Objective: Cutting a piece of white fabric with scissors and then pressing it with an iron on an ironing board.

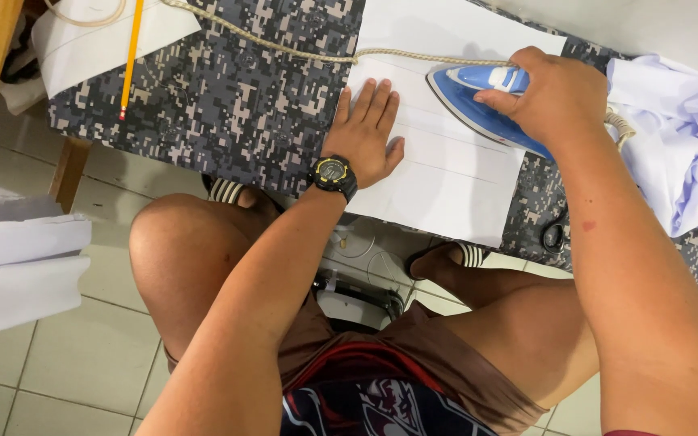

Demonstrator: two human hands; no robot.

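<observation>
Gripping the blue iron [478,101], right hand [555,93] hides its handle; left hand [365,133] flattens white cloth [446,178].

The right hand [555,93] grips a blue and white steam iron [478,101] resting on a flat white cloth panel [446,178]; left of the iron, the left hand [367,133] presses flat on that panel, which lies on a grey camouflage-patterned board cover [228,97]

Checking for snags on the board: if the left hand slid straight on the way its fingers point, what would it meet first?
Probably the braided cord, after more white fabric beyond the left hand.
</observation>
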